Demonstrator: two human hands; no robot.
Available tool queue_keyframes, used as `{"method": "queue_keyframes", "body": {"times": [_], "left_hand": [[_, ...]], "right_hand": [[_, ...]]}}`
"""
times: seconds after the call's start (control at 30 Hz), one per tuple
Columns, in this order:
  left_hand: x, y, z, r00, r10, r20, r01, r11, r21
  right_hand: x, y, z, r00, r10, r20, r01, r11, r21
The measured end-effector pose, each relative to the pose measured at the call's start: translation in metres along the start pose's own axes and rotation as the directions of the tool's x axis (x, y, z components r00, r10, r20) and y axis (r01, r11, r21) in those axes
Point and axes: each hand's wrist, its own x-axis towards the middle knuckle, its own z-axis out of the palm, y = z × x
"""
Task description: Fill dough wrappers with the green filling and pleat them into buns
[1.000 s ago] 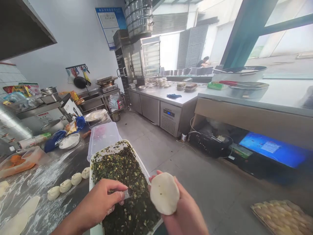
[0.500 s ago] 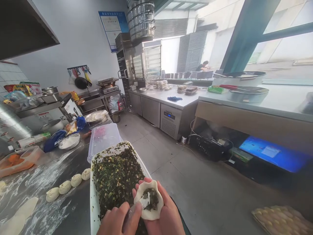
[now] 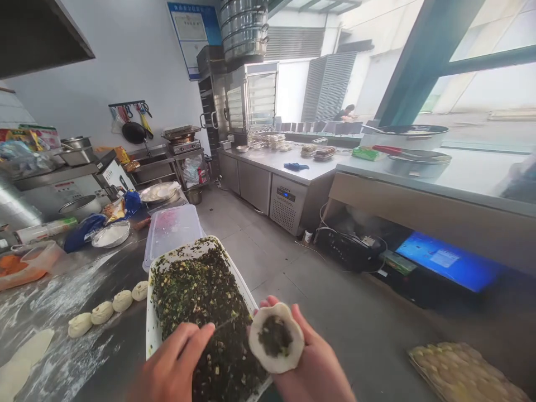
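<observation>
In the head view my right hand is cupped palm up around a round dough wrapper with a wavy rim. Dark green chopped filling sits in its hollow. My left hand is closed on a thin spatula, seen nearly edge-on; its handle is hidden by the fingers. Below both hands stands a white tray heaped with the same chopped greens. The wrapper is over the tray's right edge, and the spatula is just above the greens, apart from the wrapper.
Several pleated buns lie in a row on the floured worktop, left of the tray. Flat dough wrappers lie nearer. A plastic lid and a flour bowl stand beyond. Grey floor separates the steel counter.
My left hand has drawn the spatula out of the wrapper, leftward over the greens. My right hand has shifted right with the filled wrapper. The view has turned slightly.
</observation>
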Motion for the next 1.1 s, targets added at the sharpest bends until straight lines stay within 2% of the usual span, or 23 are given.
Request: {"method": "queue_keyframes", "body": {"times": [0.03,0.1,0.2,0.3,0.4,0.5,0.67,0.77,0.87,0.93,1.03,1.1], "left_hand": [[0.007,-0.003,-0.003,0.995,-0.033,0.091,0.035,0.999,-0.012],[0.025,-0.003,-0.005,0.957,-0.111,0.269,0.112,0.994,0.015],[0.057,0.009,0.006,0.893,-0.117,0.434,0.096,0.993,0.072],[0.082,0.025,0.022,0.879,-0.073,0.471,0.046,0.997,0.068],[0.093,0.039,0.029,0.861,0.006,0.508,-0.006,1.0,-0.001],[0.093,0.048,0.026,0.844,0.051,0.533,-0.02,0.998,-0.064],[0.082,0.054,0.016,0.835,0.043,0.549,0.039,0.99,-0.136],[0.075,0.05,0.012,0.844,0.022,0.535,0.134,0.959,-0.251],[0.069,0.04,0.011,0.834,-0.016,0.552,0.302,0.851,-0.43],[0.063,0.031,0.013,0.799,-0.07,0.597,0.439,0.746,-0.5],[0.053,0.016,0.019,0.671,-0.156,0.725,0.679,0.522,-0.516],[0.048,0.006,0.019,0.604,-0.176,0.777,0.768,0.389,-0.509]], "right_hand": [[-0.005,-0.01,-0.001,0.999,-0.043,-0.021,0.042,0.999,-0.015],[-0.012,-0.029,-0.002,0.989,-0.133,-0.061,0.132,0.991,-0.032],[-0.013,-0.048,-0.007,0.977,-0.175,-0.122,0.182,0.982,0.042],[-0.006,-0.055,-0.016,0.973,-0.14,-0.182,0.158,0.983,0.09],[-0.002,-0.055,-0.025,0.959,-0.158,-0.235,0.175,0.983,0.053],[-0.003,-0.055,-0.032,0.952,-0.189,-0.239,0.199,0.98,0.019],[-0.002,-0.06,-0.052,0.949,-0.191,-0.251,0.201,0.98,0.014],[0.0,-0.06,-0.064,0.953,-0.176,-0.247,0.18,0.984,-0.006],[-0.001,-0.058,-0.063,0.949,-0.168,-0.268,0.167,0.986,-0.028],[-0.003,-0.057,-0.056,0.946,-0.173,-0.273,0.173,0.985,-0.023],[-0.005,-0.055,-0.041,0.95,-0.184,-0.253,0.182,0.983,-0.028],[-0.005,-0.052,-0.031,0.954,-0.203,-0.219,0.193,0.979,-0.066]]}}
